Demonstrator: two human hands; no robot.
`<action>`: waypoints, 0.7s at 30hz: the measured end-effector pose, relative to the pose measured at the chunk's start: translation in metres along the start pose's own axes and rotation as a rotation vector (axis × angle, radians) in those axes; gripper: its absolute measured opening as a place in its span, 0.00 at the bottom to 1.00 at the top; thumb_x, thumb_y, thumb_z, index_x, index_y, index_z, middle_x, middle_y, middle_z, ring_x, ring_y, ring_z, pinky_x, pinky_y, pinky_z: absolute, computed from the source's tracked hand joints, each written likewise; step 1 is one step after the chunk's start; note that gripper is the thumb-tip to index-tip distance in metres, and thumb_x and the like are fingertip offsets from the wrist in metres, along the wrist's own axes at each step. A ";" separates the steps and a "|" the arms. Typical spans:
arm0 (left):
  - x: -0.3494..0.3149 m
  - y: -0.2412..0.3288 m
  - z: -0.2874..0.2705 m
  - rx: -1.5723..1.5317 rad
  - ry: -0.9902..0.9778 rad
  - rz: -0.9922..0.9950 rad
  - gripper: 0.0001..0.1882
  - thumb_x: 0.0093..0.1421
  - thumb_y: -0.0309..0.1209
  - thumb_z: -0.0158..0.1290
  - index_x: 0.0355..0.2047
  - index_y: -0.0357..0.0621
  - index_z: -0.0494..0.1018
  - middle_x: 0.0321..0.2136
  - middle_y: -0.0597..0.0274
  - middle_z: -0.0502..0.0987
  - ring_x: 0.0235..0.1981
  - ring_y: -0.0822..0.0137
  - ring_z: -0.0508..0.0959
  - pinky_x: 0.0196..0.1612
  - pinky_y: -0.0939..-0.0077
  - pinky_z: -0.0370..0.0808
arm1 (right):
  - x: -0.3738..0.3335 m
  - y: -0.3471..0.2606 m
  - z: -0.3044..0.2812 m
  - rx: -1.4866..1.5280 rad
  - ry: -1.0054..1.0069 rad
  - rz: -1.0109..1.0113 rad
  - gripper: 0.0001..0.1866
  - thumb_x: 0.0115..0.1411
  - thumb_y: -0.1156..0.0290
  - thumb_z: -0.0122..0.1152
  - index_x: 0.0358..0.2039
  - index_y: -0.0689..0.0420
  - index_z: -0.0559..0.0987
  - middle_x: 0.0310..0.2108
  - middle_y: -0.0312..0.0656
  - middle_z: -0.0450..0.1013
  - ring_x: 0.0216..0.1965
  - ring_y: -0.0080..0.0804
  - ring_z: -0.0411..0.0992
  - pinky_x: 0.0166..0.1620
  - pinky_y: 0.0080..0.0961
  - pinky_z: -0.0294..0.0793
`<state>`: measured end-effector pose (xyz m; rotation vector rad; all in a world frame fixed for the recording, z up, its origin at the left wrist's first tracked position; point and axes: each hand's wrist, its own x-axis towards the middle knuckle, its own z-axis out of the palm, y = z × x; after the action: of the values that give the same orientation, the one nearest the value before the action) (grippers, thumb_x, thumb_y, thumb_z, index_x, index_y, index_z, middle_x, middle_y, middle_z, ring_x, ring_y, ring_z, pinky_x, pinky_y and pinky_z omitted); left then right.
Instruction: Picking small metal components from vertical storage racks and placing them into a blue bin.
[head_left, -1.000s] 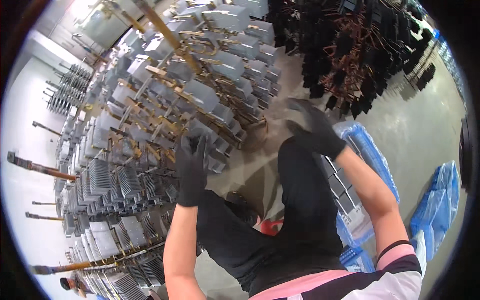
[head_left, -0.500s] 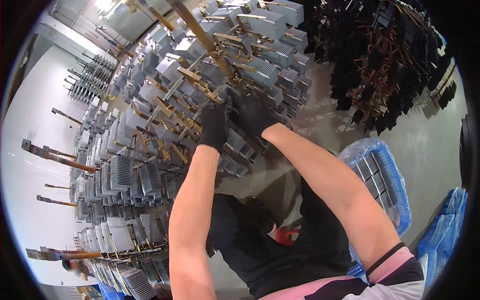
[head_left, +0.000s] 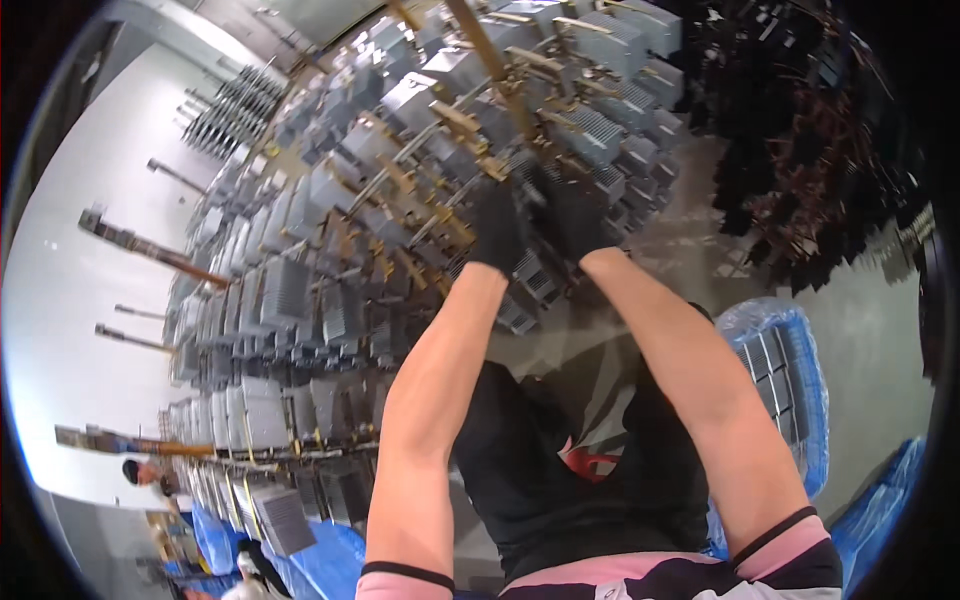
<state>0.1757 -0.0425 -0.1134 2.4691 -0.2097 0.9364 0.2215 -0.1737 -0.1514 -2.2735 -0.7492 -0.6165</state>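
Observation:
Both my hands wear black gloves and reach forward to the lower part of a hanging rack of grey finned metal heat sinks [head_left: 590,135]. My left hand [head_left: 497,228] is beside the brass-coloured hooks, just above some hanging heat sinks [head_left: 540,275]. Close to its right, my right hand [head_left: 582,222] is among the heat sinks under a thick brown hanging bar [head_left: 490,55]. Motion blur and the dark gloves obscure the fingers of both hands. Whether they grip a part is not visible.
A plastic-lined blue basket [head_left: 815,400] with finned parts stands at my right. Black parts [head_left: 790,150] hang at the far right. More racked heat sinks [head_left: 285,290] fill the left, with bar ends [head_left: 100,440] jutting out. A person [head_left: 145,472] is at the lower left.
The view has turned left, so the racks and my hands appear farther right. My hands remain close together at the same rack, and another person has come into view at lower left.

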 end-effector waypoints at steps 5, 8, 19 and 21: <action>0.004 -0.003 -0.011 0.158 -0.222 -0.038 0.14 0.68 0.35 0.42 0.35 0.37 0.73 0.20 0.45 0.74 0.25 0.46 0.74 0.32 0.55 0.69 | 0.007 0.002 -0.006 0.150 -0.120 0.101 0.36 0.57 0.60 0.61 0.65 0.53 0.62 0.44 0.61 0.74 0.45 0.59 0.74 0.46 0.52 0.71; -0.001 0.011 -0.015 0.002 -0.283 -0.206 0.13 0.68 0.34 0.42 0.38 0.37 0.73 0.25 0.44 0.74 0.30 0.46 0.75 0.36 0.55 0.70 | 0.012 0.000 -0.003 0.298 -0.100 0.157 0.37 0.56 0.60 0.61 0.65 0.55 0.62 0.44 0.62 0.74 0.46 0.60 0.73 0.46 0.52 0.71; -0.113 0.034 -0.058 -0.131 0.095 -0.009 0.20 0.62 0.31 0.50 0.54 0.40 0.70 0.51 0.49 0.73 0.50 0.53 0.74 0.51 0.61 0.71 | -0.054 0.027 -0.085 0.311 0.163 0.017 0.38 0.56 0.68 0.65 0.65 0.59 0.61 0.58 0.56 0.66 0.57 0.54 0.66 0.56 0.42 0.70; -0.109 0.075 -0.087 0.334 -0.595 -0.263 0.32 0.58 0.34 0.53 0.64 0.42 0.62 0.54 0.47 0.71 0.51 0.49 0.73 0.53 0.58 0.70 | -0.093 0.060 -0.140 0.426 0.133 0.192 0.35 0.56 0.71 0.64 0.64 0.60 0.63 0.55 0.52 0.67 0.56 0.49 0.67 0.56 0.39 0.70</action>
<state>0.0196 -0.0677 -0.0999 2.9345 0.0874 0.1140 0.1625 -0.3416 -0.1393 -1.8648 -0.5295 -0.4613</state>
